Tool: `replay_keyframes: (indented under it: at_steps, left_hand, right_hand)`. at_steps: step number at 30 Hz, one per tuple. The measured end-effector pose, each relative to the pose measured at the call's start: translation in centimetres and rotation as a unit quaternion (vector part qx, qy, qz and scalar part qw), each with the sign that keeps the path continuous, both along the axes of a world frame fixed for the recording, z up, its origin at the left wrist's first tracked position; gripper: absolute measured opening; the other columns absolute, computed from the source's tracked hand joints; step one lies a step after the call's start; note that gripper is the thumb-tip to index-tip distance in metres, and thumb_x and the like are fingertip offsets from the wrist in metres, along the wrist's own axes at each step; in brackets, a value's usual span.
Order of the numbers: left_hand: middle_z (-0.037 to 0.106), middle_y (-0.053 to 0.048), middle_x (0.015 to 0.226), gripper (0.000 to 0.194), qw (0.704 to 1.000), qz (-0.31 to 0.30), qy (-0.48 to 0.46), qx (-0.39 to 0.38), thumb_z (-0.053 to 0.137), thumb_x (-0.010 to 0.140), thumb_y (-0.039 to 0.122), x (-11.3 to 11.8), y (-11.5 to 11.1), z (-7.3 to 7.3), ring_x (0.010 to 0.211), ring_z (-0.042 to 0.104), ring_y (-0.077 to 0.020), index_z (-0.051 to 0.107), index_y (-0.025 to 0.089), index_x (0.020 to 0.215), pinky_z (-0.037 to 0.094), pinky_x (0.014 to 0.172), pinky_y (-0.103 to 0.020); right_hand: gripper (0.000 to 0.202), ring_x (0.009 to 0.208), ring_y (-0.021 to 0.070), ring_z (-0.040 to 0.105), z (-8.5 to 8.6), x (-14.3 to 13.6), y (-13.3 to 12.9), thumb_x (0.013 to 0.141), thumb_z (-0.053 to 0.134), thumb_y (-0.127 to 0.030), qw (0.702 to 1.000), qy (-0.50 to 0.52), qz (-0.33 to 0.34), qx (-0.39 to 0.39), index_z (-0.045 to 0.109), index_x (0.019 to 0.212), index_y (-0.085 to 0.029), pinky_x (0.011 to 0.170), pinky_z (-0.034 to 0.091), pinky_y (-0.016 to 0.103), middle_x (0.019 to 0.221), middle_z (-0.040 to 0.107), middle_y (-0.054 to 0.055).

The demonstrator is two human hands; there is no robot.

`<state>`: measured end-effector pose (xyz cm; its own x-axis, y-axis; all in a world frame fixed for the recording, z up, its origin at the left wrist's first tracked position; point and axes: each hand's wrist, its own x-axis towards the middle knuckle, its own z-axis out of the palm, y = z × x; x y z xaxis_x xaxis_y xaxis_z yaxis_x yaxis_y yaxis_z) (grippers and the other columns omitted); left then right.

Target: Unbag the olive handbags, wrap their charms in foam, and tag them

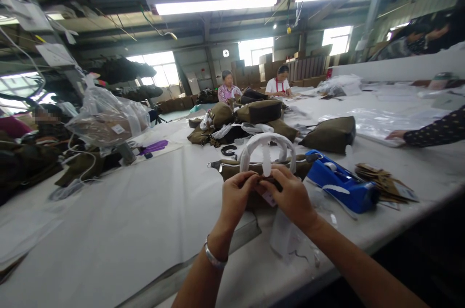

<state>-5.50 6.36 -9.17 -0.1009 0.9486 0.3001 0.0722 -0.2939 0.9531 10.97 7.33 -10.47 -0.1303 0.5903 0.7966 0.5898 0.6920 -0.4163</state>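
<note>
An olive-green handbag [232, 169] stands in front of me on the white table, with a zip along its top and a metal ring at its left end. Its handles [247, 150] are wrapped in white padding and arch upward. My left hand [236, 196] and my right hand [292, 196] meet at the bag's front, fingertips pinched together around something small and dark that I cannot make out. Just under the fingers hangs a pale tag [269, 196], partly covered by my right hand.
Right of the bag sit a blue tape dispenser [341, 182] and a pile of brown card tags [385, 182]. More olive bags [330, 134] are heaped beyond. Clear plastic [290, 235] lies by the near edge. A co-worker's sleeved arm [436, 129] reaches in at right; two people sit farther back.
</note>
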Motion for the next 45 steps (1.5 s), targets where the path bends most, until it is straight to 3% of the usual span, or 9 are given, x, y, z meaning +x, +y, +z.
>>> replay_keyframes:
  at_steps: [4, 11, 14, 17, 20, 23, 33, 40, 45]
  left_hand:
    - [0.080, -0.006, 0.084, 0.025, 0.999, 0.003, -0.033, -0.015, 0.077, 0.080, 0.037, 0.1, 0.1, -0.4, 0.075, 0.074, -0.0184, 0.081, 0.016, 0.092, 0.061, 0.072, -0.027]
    - [0.080, -0.008, 0.088, 0.025, 0.999, 0.007, -0.036, -0.014, 0.076, 0.082, 0.036, 0.1, 0.1, -0.8, 0.077, 0.075, -0.0205, 0.081, 0.015, 0.093, 0.063, 0.074, -0.032]
    - [0.080, -0.007, 0.091, 0.023, 1.000, 0.014, -0.018, 0.002, 0.075, 0.084, 0.035, -0.3, -0.1, -0.6, 0.080, 0.074, -0.0212, 0.081, 0.017, 0.096, 0.063, 0.075, -0.033]
    - [0.078, -0.006, 0.099, 0.015, 0.997, 0.039, 0.037, 0.061, 0.075, 0.086, 0.030, -0.8, -0.6, -0.1, 0.092, 0.072, -0.0218, 0.083, 0.021, 0.095, 0.059, 0.085, -0.033]
    - [0.074, -0.006, 0.099, 0.016, 0.980, 0.061, 0.123, 0.141, 0.069, 0.090, 0.022, -1.2, -1.0, 0.5, 0.093, 0.069, -0.0198, 0.082, 0.023, 0.099, 0.056, 0.088, -0.032]
    - [0.072, -0.006, 0.097, 0.021, 0.972, 0.046, 0.157, 0.167, 0.064, 0.093, 0.018, -1.2, -1.2, 0.8, 0.090, 0.069, -0.0183, 0.081, 0.023, 0.104, 0.056, 0.082, -0.029]
    - [0.079, -0.002, 0.092, 0.011, 0.971, 0.057, 0.191, 0.130, 0.071, 0.089, 0.016, -1.2, -1.8, 1.4, 0.082, 0.072, -0.0186, 0.079, 0.023, 0.093, 0.055, 0.079, -0.028]
    - [0.080, -0.004, 0.101, 0.016, 0.969, 0.062, 0.196, 0.140, 0.066, 0.093, 0.020, -1.5, -1.8, 0.9, 0.090, 0.074, -0.0213, 0.078, 0.025, 0.102, 0.056, 0.084, -0.030]
    - [0.079, -0.003, 0.103, 0.032, 0.957, 0.077, 0.251, 0.120, 0.069, 0.091, 0.020, -1.6, -2.1, 1.1, 0.091, 0.074, -0.0222, 0.072, 0.028, 0.121, 0.056, 0.083, -0.031]
  right_hand:
    - [0.013, 0.089, 0.0233, 0.067, 0.4, -0.1, -0.2, 0.098, 0.062, -0.024, 0.989, -0.078, -0.015, 0.127, 0.074, 0.098, -0.019, 0.084, 0.055, 0.034, 0.092, 0.070, 0.008]
    - [0.021, 0.079, 0.0207, 0.067, 0.6, -0.3, 0.5, 0.101, 0.055, -0.021, 0.978, -0.135, -0.009, 0.160, 0.073, 0.093, -0.015, 0.077, 0.055, 0.030, 0.081, 0.068, 0.008]
    - [0.018, 0.082, 0.0210, 0.069, 0.5, -0.4, 0.8, 0.100, 0.055, -0.022, 0.988, -0.103, 0.019, 0.111, 0.070, 0.095, -0.016, 0.079, 0.056, 0.030, 0.088, 0.070, 0.009]
    - [0.013, 0.075, 0.0185, 0.069, 0.6, -0.3, 0.6, 0.096, 0.059, -0.027, 0.999, -0.018, 0.043, -0.021, 0.067, 0.091, -0.019, 0.073, 0.056, 0.027, 0.085, 0.071, 0.006]
    - [0.016, 0.075, 0.0185, 0.072, 0.8, -0.1, 0.3, 0.094, 0.063, -0.036, 0.985, 0.067, 0.072, -0.143, 0.070, 0.094, -0.021, 0.072, 0.057, 0.027, 0.086, 0.075, 0.003]
    - [0.023, 0.081, 0.0210, 0.075, 1.0, 0.0, 0.1, 0.092, 0.066, -0.043, 0.965, 0.115, 0.110, -0.208, 0.074, 0.097, -0.022, 0.075, 0.059, 0.028, 0.090, 0.079, 0.003]
    - [0.022, 0.083, 0.0227, 0.075, 0.7, -0.3, 0.4, 0.088, 0.071, -0.043, 0.967, 0.127, 0.108, -0.194, 0.077, 0.094, -0.022, 0.082, 0.059, 0.033, 0.090, 0.079, 0.003]
    - [0.021, 0.091, 0.0242, 0.075, 0.2, -0.2, 1.1, 0.092, 0.067, -0.037, 0.972, 0.114, 0.113, -0.171, 0.080, 0.101, -0.024, 0.086, 0.059, 0.036, 0.103, 0.079, 0.004]
    - [0.026, 0.075, 0.0215, 0.075, 0.5, -0.6, 0.8, 0.086, 0.073, -0.036, 0.974, 0.098, 0.068, -0.191, 0.077, 0.109, -0.025, 0.077, 0.059, 0.033, 0.097, 0.080, 0.002]
